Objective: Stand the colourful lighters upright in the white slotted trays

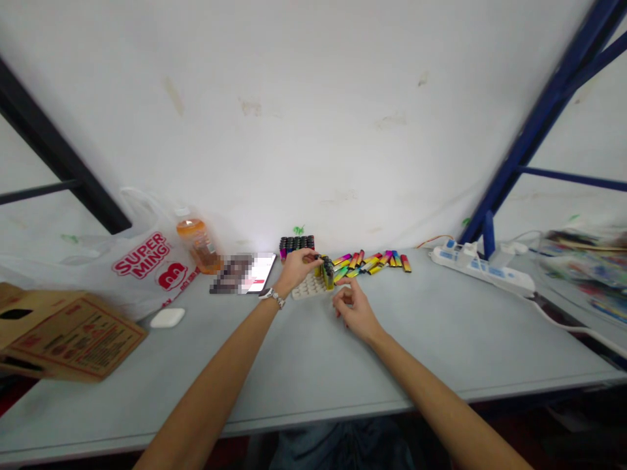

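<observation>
Loading barely begun: only a few upright lighters (327,273) standing at the right end of the white socket tray (306,288), most sockets bare. Just right of it, loose pile (373,261) of colourful lighters lying flat on the table, not yet in. At the far side, filled block (296,246) of dark-capped lighters. Over the tray's far edge, left hand (300,266) curled, grip impossible to tell. Near the upright ones, right hand (356,312) half-open, seemingly empty.
</observation>
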`<state>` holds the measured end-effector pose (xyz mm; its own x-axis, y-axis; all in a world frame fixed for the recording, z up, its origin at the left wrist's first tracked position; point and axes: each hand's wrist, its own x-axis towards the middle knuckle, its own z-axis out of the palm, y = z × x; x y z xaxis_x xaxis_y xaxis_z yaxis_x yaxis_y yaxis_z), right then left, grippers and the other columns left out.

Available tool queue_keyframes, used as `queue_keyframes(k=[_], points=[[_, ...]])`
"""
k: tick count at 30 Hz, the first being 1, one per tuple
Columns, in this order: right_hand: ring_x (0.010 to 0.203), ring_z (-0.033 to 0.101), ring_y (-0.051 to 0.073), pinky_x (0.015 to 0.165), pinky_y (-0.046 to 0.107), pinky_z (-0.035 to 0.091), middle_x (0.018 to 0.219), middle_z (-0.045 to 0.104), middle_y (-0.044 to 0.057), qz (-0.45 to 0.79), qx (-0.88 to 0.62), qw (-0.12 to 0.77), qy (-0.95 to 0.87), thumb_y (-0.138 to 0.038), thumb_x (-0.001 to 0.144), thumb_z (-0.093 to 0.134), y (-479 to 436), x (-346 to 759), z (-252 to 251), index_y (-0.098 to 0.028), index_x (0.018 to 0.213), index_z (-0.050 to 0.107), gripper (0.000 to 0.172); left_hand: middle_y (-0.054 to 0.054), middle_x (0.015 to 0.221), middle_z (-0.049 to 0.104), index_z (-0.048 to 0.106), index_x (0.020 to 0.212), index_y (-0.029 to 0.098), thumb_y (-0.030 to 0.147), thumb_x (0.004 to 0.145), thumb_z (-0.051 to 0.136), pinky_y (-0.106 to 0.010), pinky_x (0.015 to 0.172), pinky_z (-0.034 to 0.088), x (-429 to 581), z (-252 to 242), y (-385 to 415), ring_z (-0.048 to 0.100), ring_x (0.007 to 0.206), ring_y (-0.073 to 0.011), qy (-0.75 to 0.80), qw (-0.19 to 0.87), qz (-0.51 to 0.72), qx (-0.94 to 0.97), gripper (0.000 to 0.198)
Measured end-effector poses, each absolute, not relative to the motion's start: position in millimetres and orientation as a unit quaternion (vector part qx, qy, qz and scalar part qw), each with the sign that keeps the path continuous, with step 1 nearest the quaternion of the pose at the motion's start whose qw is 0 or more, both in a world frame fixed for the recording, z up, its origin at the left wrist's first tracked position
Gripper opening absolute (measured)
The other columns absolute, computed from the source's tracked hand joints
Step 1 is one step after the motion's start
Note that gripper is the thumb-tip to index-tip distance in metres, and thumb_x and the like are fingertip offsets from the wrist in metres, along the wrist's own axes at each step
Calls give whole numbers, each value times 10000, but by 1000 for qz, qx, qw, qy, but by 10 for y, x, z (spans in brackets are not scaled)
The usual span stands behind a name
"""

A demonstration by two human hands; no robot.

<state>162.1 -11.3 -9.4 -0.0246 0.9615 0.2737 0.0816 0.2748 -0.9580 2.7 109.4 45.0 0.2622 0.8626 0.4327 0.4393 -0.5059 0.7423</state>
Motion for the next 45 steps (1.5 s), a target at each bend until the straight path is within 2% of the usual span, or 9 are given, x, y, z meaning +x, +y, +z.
queue_keyframes(k=[13, 24, 28, 30, 32, 35, 39, 42, 45], points=[[459, 468, 106, 445, 208, 374, 587, 491, -93, 410, -450, 534, -586, -263, 792, 514, -110, 1612, -90, -229, 1026, 436, 250, -78, 756, 742, 733, 869, 137, 331, 724, 735, -309, 698, 535, -41, 431, 1145, 672, 692, -200, 437, 264, 408, 757, 242], [451, 459, 103, 465, 219, 381, 599, 514, -76, 396, -451, 556, -575, -235, 765, 516, -78, 1633, -111, -212, 984, 491, 221, -90, 890, 740, 709, 946, 154, 268, 758, 694, -338, 775, 549, -69, 222, 1219, 686, 820, -212, 421, 274, 396, 768, 221], [462, 446, 110, 476, 222, 360, 550, 491, -69, 349, -488, 597, -532, -273, 766, 516, 81, 1793, -66, -196, 899, 531, 154, -98, 1033, 707, 626, 1109, 169, 287, 735, 729, -347, 838, 530, -104, 195, 1086, 664, 962, -218, 430, 234, 409, 770, 406], [479, 467, 120, 488, 227, 360, 540, 507, -53, 320, -506, 586, -546, -287, 775, 512, 248, 1922, -7, -183, 867, 559, 146, -126, 1148, 667, 574, 1194, 168, 350, 718, 750, -384, 907, 502, -160, 150, 982, 631, 1065, -248, 430, 202, 403, 782, 539], [509, 500, 131, 517, 236, 371, 552, 550, -26, 287, -524, 531, -602, -250, 764, 512, 461, 2047, 83, -170, 810, 593, 123, -144, 1244, 618, 529, 1273, 179, 445, 679, 773, -442, 988, 446, -235, 100, 874, 576, 1159, -297, 429, 159, 371, 808, 695], [542, 528, 148, 544, 249, 368, 598, 616, 15, 209, -593, 384, -676, -188, 769, 514, 789, 2158, 257, -158, 832, 679, 179, -153, 1346, 550, 462, 1366, 199, 540, 609, 797, -493, 1031, 393, -351, 56, 754, 509, 1228, -359, 453, 124, 291, 834, 895], [771, 612, 187, 665, 264, 410, 889, 687, 64, 95, -620, 205, -752, -173, 797, 517, 1085, 2119, 455, -209, 1018, 711, 296, -128, 1302, 584, 430, 1402, 204, 560, 669, 749, -491, 1013, 409, -493, 56, 728, 526, 1194, -353, 478, 129, 234, 836, 875], [948, 604, 232, 749, 293, 435, 1114, 625, 96, 35, -600, 111, -791, -203, 834, 503, 1188, 2009, 525, -265, 1151, 672, 364, -122, 1300, 585, 441, 1393, 197, 560, 681, 738, -472, 1017, 419, -604, 58, 744, 520, 1204, -338, 469, 143, 235, 839, 853], [1062, 556, 269, 829, 323, 426, 1173, 566, 135, -7, -551, 55, -833, -184, 838, 505, 1242, 1887, 550, -255, 1232, 635, 421, -133, 1306, 582, 466, 1369, 179, 534, 691, 739, -475, 1030, 415, -700, 47, 729, 520, 1210, -332, 463, 152, 239, 840, 812]])
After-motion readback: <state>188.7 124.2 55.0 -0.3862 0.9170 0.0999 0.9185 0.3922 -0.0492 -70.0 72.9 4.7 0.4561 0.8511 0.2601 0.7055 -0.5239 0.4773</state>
